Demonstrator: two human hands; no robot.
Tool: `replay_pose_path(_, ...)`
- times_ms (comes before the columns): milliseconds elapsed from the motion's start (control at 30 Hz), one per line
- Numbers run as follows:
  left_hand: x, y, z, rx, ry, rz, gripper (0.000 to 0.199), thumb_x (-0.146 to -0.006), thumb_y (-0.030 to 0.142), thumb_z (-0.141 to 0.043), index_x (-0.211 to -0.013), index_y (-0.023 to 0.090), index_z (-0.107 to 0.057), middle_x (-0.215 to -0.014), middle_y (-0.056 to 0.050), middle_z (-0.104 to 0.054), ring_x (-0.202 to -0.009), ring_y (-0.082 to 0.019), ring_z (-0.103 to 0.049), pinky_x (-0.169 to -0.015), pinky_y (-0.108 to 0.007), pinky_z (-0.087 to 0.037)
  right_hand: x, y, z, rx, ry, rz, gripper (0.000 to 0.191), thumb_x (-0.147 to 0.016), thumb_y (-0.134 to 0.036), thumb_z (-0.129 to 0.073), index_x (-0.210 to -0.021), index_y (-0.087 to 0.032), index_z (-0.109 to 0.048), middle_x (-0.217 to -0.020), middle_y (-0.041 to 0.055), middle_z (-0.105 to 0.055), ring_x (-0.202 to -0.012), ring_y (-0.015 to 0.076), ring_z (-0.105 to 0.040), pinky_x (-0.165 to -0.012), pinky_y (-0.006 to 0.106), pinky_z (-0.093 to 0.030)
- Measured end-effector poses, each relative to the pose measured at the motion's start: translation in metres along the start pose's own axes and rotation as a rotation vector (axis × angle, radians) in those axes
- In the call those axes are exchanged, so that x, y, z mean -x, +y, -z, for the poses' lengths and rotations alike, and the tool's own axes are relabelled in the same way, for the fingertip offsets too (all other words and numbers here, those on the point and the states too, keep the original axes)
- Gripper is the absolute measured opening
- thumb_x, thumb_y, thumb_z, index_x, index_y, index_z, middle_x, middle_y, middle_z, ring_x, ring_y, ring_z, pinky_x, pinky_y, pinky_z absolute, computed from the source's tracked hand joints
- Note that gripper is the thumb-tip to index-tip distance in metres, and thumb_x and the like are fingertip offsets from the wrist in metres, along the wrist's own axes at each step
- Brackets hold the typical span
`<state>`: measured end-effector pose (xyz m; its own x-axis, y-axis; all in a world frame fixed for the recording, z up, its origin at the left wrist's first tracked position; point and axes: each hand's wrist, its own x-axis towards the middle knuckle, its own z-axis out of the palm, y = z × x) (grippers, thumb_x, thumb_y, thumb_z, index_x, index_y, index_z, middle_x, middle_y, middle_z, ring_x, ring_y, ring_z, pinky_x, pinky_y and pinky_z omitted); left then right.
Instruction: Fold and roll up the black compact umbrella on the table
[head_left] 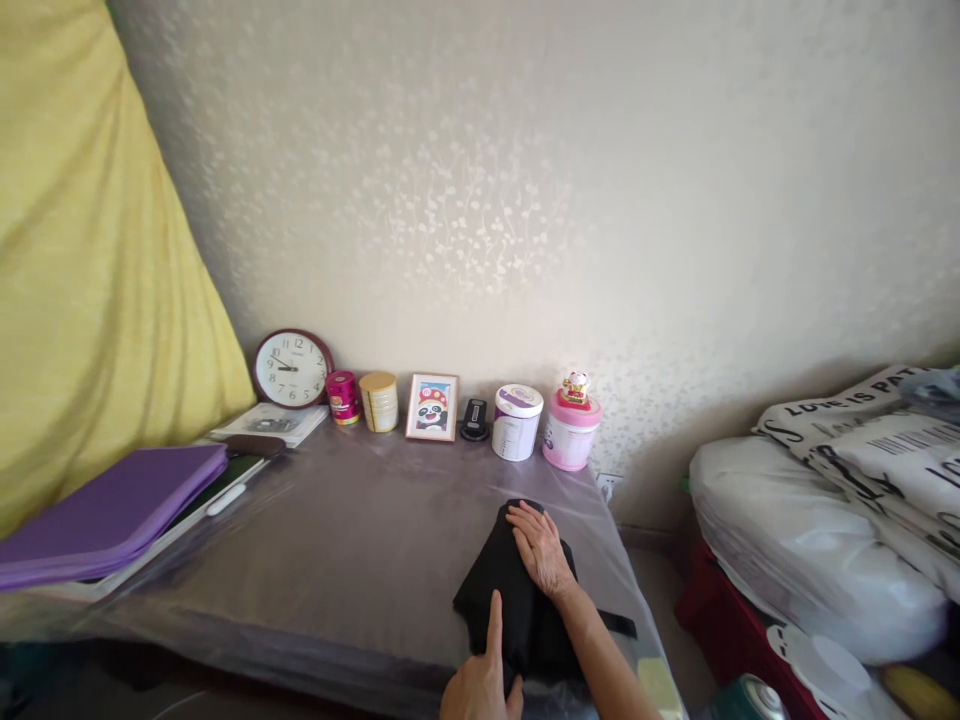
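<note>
pale leaf-patterned wall (480,200) | yellow curtain (97,250) at left | grey-covered table (337,540) | socket (608,484) low down

1. Left hand (474,690): bottom edge is cropping the wrist, and most fingers are hiding from view.
2. Right hand (541,552) is covering a chunk of the black cloth (491,585), so its full shape isn't showing.
3. Way off right of that hand, lettered fabric (847,425) is running out of frame.
4. Beyond it, the white-and-purple tub's (514,437) fine print is looking too tiny to read.
</note>
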<state>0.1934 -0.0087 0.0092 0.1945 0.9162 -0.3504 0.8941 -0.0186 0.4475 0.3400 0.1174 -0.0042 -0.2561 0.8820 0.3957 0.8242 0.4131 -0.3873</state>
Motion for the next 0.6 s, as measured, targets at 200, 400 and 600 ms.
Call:
replay_pose_path(200,-0.002,-0.002,0.004,0.039,-0.025,0.012,0.077,-0.079,0.028,-0.042,-0.136,0.019,0.010,-0.093,-0.013,-0.065,-0.086,-0.026,-0.061,-0.072,-0.035,-0.042,-0.032,0.017,-0.006,-0.127,0.004,-0.138,0.033,-0.084,-0.027,-0.036,-0.106,-0.020,-0.060,-0.118,0.0045,-0.057,-0.116,0.0159,-0.043,-0.100,0.034,-0.027)
replay_pose_path(400,-0.001,-0.005,0.000,0.049,0.005,-0.003,0.076,-0.081,0.028,-0.040,-0.136,0.018,0.012,-0.092,-0.012,-0.065,-0.085,-0.025,-0.061,-0.071,-0.032,-0.042,-0.029,0.039,0.011,-0.239,0.138,-0.478,0.035,-0.081,-0.033,-0.036,-0.098,-0.017,-0.062,-0.109,0.0096,-0.061,-0.106,0.0194,-0.052,-0.092,0.033,-0.036)
replay_pose_path(600,0.003,-0.008,-0.003,0.092,0.092,-0.049,0.072,-0.083,0.031,-0.038,-0.137,0.019,0.009,-0.090,-0.009,-0.064,-0.082,-0.020,-0.061,-0.069,-0.027,-0.040,0.037,0.067,0.043,-0.339,0.165,-0.685,0.039,-0.078,-0.040,-0.035,-0.088,-0.013,-0.062,-0.086,0.0097,-0.067,-0.083,0.0194,-0.063,-0.068,0.028,-0.049)
